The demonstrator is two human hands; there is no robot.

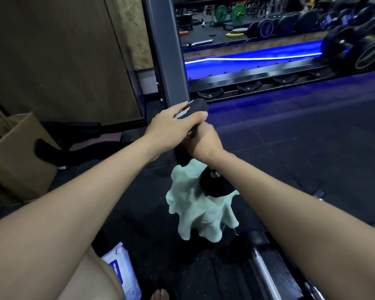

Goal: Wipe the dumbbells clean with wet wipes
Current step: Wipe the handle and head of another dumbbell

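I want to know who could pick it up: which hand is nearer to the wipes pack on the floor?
Left. The left hand holds the dumbbell's top end, up and right of the wipes pack; the right hand holds the handle, farther right.

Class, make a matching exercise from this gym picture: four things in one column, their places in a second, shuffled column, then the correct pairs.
Things:
1. small black dumbbell
2. pale green cloth
3. white and blue wet-wipe packet
4. brown cardboard box

Places:
A. on the floor, bottom left
B. far left
C. hanging below the right hand
D. held in both hands, left hand on top

Pairs: 1-D, 2-C, 3-A, 4-B
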